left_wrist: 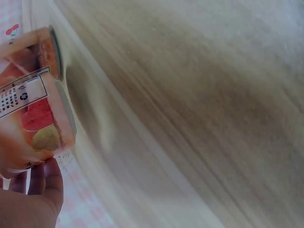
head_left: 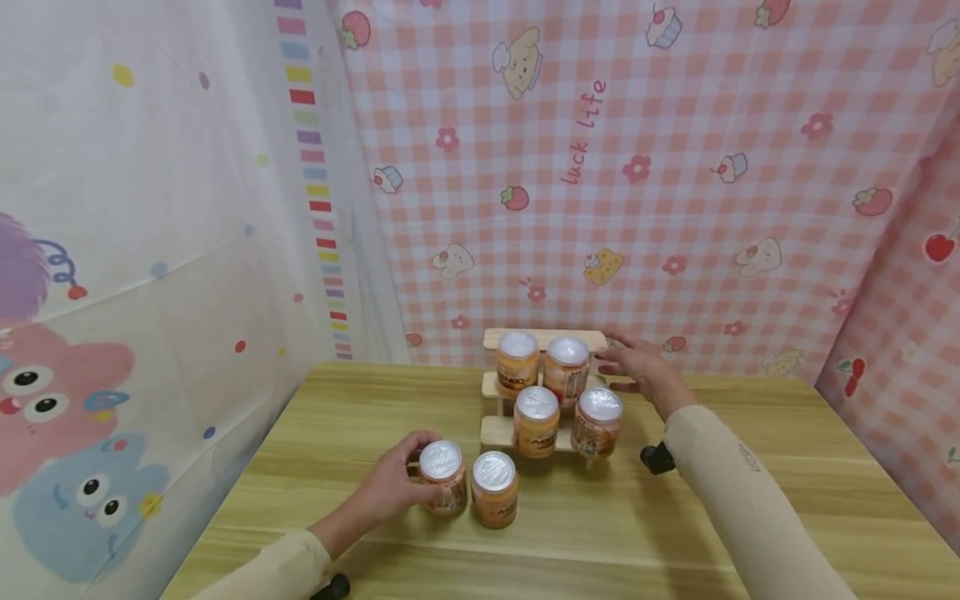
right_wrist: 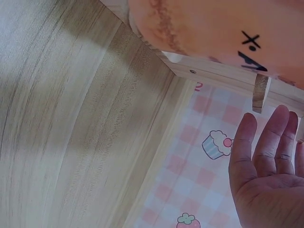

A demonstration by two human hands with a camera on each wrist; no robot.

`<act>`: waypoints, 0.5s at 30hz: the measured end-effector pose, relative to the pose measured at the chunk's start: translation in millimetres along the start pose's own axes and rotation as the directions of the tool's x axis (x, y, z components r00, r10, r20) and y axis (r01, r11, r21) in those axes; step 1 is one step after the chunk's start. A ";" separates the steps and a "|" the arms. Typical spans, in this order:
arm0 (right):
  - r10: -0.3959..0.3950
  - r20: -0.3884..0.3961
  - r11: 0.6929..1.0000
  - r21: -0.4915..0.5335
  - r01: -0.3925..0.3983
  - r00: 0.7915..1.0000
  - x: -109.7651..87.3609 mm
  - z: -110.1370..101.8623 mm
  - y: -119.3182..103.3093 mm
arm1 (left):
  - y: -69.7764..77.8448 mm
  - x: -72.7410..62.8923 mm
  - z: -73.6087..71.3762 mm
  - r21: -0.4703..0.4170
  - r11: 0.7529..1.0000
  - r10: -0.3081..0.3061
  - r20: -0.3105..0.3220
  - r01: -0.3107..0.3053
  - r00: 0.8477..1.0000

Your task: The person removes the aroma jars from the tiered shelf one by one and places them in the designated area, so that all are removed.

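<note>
While my left grip (head_left: 397, 477) clasps an upright can (head_left: 442, 477), the rack (head_left: 498, 431) stands at two o'clock, near my unclenched right grip (head_left: 645, 368).

Behind the wood-grain table (head_left: 405, 408), a pink-and-white checked cloth (head_left: 637, 217) with printed strawberries (head_left: 514, 198), cupcakes (head_left: 664, 32) and red lettering (head_left: 583, 132), "luck life". To the left, a white sheet (head_left: 202, 208) with wide-eyed cartoon figures (head_left: 75, 375) and a strip of coloured bars (head_left: 320, 207). To the right, another checked cloth (head_left: 885, 333) with cherries (head_left: 939, 247).

From above, the head view faced the far edge of the yellow-brown wooden tabletop (head_left: 810, 467); both wrist views, much nearer and tilted, shared with it the orange-and-silver cylindrical cans (head_left: 537, 429).
</note>
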State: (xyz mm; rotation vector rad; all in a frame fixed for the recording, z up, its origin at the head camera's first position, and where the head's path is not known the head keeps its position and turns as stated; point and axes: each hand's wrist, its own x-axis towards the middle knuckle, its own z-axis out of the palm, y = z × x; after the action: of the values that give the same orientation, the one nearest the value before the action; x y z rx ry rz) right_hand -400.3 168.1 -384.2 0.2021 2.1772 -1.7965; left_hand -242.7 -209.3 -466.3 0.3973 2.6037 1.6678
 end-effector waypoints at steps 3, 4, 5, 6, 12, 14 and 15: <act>0.003 0.001 1.000 0.001 -0.003 1.000 -0.5 0.4 -0.6 | -1.9 -1.4 1.6 -0.009 1.000 0.019 0.022 -0.019 1.000; 0.005 0.000 1.000 0.004 -0.005 1.000 -0.3 0.6 -0.5 | -2.9 -1.5 2.1 -0.013 1.000 0.020 0.028 -0.019 0.999; 0.007 -0.001 1.000 0.005 -0.007 1.000 -0.3 0.7 -0.5 | -3.7 -1.5 2.4 -0.014 1.000 0.021 0.037 -0.020 0.999; 0.007 -0.002 1.000 0.004 -0.007 1.000 -0.3 0.8 -0.3 | -4.2 -1.7 2.3 -0.020 1.000 0.022 0.047 -0.021 0.999; 0.003 -0.016 1.000 -0.008 -0.003 1.000 1.2 0.4 2.1 | -4.8 1.6 -2.7 -0.057 0.997 0.049 0.130 -0.042 0.990; -0.005 -0.015 1.000 -0.011 0.004 1.000 1.5 0.0 2.9 | -2.6 3.7 -5.1 -0.065 0.997 0.061 0.144 -0.052 0.988; -0.008 -0.014 1.000 -0.012 0.008 1.000 1.5 0.0 3.1 | -1.2 4.9 -6.2 -0.067 0.996 0.062 0.144 -0.053 0.988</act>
State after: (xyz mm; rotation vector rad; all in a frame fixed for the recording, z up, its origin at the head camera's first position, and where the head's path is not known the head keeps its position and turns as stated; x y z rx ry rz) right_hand -400.7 168.6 -387.5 0.2046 2.2007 -1.7915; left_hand -248.6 -214.2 -464.2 0.5734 2.4515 1.6647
